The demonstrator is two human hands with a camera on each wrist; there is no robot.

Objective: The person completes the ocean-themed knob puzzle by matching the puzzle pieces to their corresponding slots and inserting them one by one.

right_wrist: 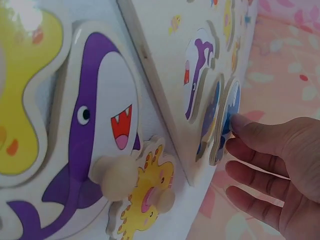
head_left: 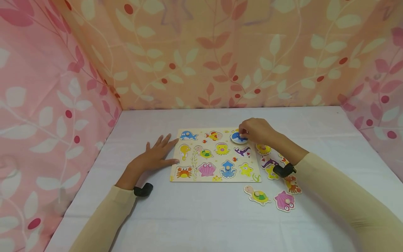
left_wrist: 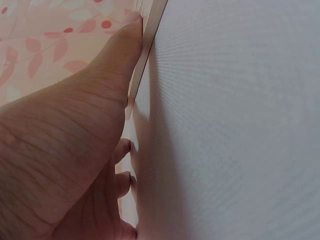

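Observation:
A wooden puzzle board [head_left: 204,179] with sea-animal pictures lies on the white cloth. At its top right corner my right hand [head_left: 256,129] pinches a blue puzzle piece [head_left: 238,138]. The right wrist view shows that piece [right_wrist: 228,122] tilted at the board's surface, overlapping its recess, with thumb and index finger on it and the other fingers loosely bent. My left hand [head_left: 157,153] is spread on the cloth, thumb and fingertips at the board's left edge. A blue whale piece [head_left: 187,135] and a blue squid piece [head_left: 228,168] with knobs sit in the board.
Right of the board lie several loose knobbed pieces, among them a purple-and-white whale [right_wrist: 87,125], a yellow starfish [head_left: 271,172] and a crab [head_left: 293,185]. Nearer me are a turtle [head_left: 259,196] and a pink shell [head_left: 284,202]. Floral cloth [head_left: 214,56] hangs behind the table and at both sides.

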